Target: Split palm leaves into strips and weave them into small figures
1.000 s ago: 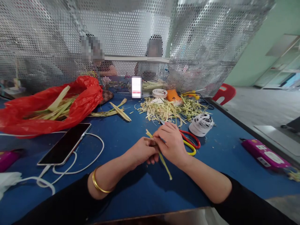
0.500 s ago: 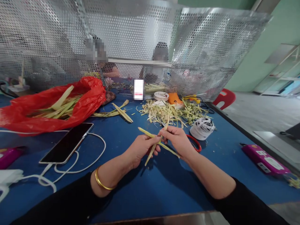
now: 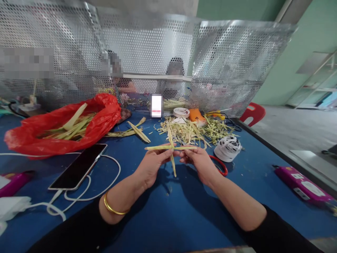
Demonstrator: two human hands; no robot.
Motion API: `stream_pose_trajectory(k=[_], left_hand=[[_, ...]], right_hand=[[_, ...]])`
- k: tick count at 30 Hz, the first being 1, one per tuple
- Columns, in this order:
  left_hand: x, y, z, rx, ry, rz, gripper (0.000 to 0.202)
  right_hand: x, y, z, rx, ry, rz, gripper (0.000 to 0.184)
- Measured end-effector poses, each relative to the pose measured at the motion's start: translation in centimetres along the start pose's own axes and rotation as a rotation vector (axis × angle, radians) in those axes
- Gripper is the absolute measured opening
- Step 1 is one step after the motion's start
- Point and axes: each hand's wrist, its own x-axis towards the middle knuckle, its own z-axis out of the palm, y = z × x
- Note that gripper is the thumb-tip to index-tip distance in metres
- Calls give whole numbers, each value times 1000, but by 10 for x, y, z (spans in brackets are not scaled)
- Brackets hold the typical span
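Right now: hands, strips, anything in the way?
Left hand pinching crossed strips near where they meet. Right hand at the crosswise strip's right end. Red loop close beside right wrist, partly hidden.

The only camera, worn on the head, sits above the bench's [image 3: 158,218] near side and faces forward and down across it. The left grip [image 3: 152,163] and right grip [image 3: 201,161] show close by, over the bench. Beyond the bench stands the screen [image 3: 147,42]; right of it, the floor [image 3: 281,131].
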Motion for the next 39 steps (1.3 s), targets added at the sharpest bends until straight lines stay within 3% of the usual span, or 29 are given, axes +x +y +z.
stream_pose_trajectory(k=[2, 5, 10, 24, 29, 34, 36, 39], left_hand=[[1, 2, 0, -65, 29, 57, 32], [1, -1, 2, -89, 37, 51, 32], [2, -11, 4, -58, 34, 45, 32], [1, -12, 2, -128, 74, -7, 27], [3, -10, 1, -159, 103, -33, 36], [2, -3, 1, -197, 76, -49, 31], [3, -1, -1, -211, 114, -14, 31], [4, 1, -3, -178, 130, 4, 31]], right_hand=[[-6, 1, 4, -42, -102, 25, 26], [-15, 4, 10, -155, -229, -49, 25], [-18, 6, 12, -396, -208, -259, 22], [-19, 5, 12, -651, -277, -463, 23], [-17, 11, 12, -739, -244, -493, 21], [-19, 16, 13, -880, -247, -461, 22], [-22, 12, 12, -957, -258, -543, 26], [-26, 2, 6, -982, -56, -788, 25]])
